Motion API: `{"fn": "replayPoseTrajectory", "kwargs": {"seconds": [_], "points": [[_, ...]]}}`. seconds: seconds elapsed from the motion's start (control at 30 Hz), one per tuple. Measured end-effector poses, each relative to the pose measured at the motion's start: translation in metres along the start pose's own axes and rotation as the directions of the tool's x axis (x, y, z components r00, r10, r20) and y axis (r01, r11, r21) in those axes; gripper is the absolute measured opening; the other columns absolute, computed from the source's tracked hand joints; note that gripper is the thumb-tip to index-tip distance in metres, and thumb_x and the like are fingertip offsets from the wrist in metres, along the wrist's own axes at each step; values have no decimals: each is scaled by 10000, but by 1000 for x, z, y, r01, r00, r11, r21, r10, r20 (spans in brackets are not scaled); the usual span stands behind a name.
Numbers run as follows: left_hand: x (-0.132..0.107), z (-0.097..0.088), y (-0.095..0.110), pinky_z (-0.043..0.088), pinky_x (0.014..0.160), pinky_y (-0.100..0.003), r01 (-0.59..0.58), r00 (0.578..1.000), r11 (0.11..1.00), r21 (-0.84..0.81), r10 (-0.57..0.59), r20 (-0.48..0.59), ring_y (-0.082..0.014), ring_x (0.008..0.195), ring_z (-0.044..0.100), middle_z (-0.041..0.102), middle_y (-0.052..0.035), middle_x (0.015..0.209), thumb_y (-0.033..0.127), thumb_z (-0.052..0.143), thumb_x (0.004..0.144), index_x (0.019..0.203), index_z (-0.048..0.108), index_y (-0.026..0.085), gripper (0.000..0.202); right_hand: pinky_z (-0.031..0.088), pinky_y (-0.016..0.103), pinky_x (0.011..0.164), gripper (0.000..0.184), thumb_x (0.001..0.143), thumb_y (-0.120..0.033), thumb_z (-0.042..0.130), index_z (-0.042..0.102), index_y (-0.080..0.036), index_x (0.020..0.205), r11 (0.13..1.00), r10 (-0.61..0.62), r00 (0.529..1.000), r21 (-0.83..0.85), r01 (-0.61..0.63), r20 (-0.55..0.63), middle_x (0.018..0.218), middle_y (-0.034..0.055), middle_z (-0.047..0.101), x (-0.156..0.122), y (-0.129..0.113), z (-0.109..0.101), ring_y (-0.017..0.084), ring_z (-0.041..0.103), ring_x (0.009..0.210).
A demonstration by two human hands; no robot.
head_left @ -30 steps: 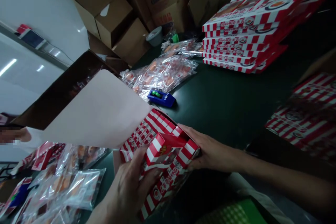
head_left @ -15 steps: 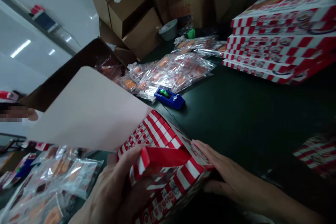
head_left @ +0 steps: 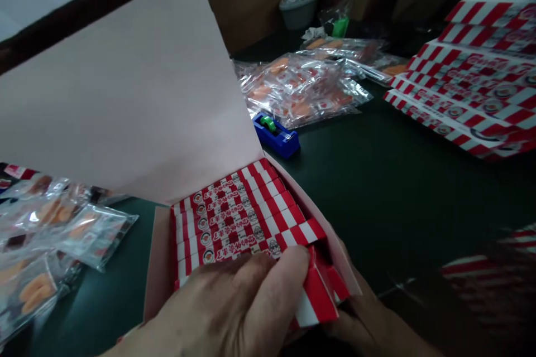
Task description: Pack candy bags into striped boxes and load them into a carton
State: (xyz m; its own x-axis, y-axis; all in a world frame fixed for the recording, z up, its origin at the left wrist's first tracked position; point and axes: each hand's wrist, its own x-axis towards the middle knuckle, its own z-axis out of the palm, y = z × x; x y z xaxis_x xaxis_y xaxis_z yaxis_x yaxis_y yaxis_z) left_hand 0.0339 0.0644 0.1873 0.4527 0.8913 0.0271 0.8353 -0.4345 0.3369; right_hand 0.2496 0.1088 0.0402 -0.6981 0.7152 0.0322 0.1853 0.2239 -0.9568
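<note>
Open pink-lined card box [head_left: 157,273] has swung square to the view since the last frame, its pale pink lid [head_left: 125,89] now standing up at 10 o'clock, and the loose red-and-white striped card packet [head_left: 318,295] has shifted to the box's near right corner. Left hand [head_left: 218,312] is closed over that packet, pressing it at the end of the rows; right hand [head_left: 360,332] lies curled below the corner (fingers mostly hidden, so can't tell if it grips or just props).

Box sits at approx. 6 o'clock on the dark green bench [head_left: 389,217], packed w/ approx. six slim red-and-white striped packets [head_left: 234,212] side by side, plus the loose one. All look light, stiff but thin card: corners would dent easily, so best held by the long sides, not the flaps.

At 12 o'clock: 1 blue tape dispenser [head_left: 274,135] w/ green core, just beside clear bags of orange items [head_left: 297,89]. At 2 o'clock: at least 4 flat red-and-white boxes [head_left: 469,89], stacked. At 1 o'clock: 1 grey tub [head_left: 299,8].
</note>
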Motion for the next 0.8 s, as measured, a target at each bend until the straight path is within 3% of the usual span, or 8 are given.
{"fn": "replayPoseTrajectory", "kwargs": {"seconds": [0.13,0.23,0.4,0.5,0.6,0.7,0.8], "points": [[1,-9,6,570,642,-219,121,993,992,-26,-120,20,-178,769,710,733,-6,1027,217,466,899,1461,280,351,607,394,506,1084,966,793,-761,466,49,-317,1543,987,-45,994,151,59,-96,1611,63,147,-4,6,4,358,250,1425],[-1,-13,8,582,685,-228,192,981,981,22,-192,-21,-191,823,718,737,-16,1039,244,493,904,1405,381,343,523,419,493,1072,937,769,-712,566,152,-346,1525,991,-78,978,91,97,-195,1585,64,239,-3,11,8,363,319,1396],[-3,-7,9,583,660,-242,136,990,989,52,-137,20,-195,779,723,742,-19,1048,227,507,895,1429,323,326,574,395,525,1088,918,795,-670,574,153,-319,1530,955,-293,937,-100,278,-191,1577,85,255,2,14,12,375,331,1388],[1,-16,11,559,583,-242,87,994,996,25,-88,59,-185,667,702,752,-7,925,226,497,875,1381,406,309,522,390,512,1093,914,808,-689,535,156,-283,1534,950,-289,948,-160,267,-136,1563,116,281,2,9,9,364,357,1377],[1,-34,12,542,552,-235,63,998,998,-19,-63,12,-161,583,665,733,6,833,268,428,907,1379,428,327,476,406,476,1088,810,864,-589,550,187,-297,1526,954,-252,950,-212,212,-183,1531,105,354,1,0,7,323,415,1349],[-8,-43,14,554,608,-266,26,995,999,41,-22,-100,-173,632,673,729,-13,892,284,363,935,1448,327,332,516,427,433,1079,710,902,-444,572,225,-326,1510,952,-241,945,-240,187,-219,1508,72,400,2,-7,7,287,430,1344],[-16,-38,16,558,740,-337,69,994,980,186,-52,-96,-202,709,694,731,-31,944,231,406,907,1449,324,308,554,432,417,1078,711,892,-405,602,243,-324,1501,940,-276,938,-260,218,-209,1486,69,431,3,-10,8,272,454,1327]]}}
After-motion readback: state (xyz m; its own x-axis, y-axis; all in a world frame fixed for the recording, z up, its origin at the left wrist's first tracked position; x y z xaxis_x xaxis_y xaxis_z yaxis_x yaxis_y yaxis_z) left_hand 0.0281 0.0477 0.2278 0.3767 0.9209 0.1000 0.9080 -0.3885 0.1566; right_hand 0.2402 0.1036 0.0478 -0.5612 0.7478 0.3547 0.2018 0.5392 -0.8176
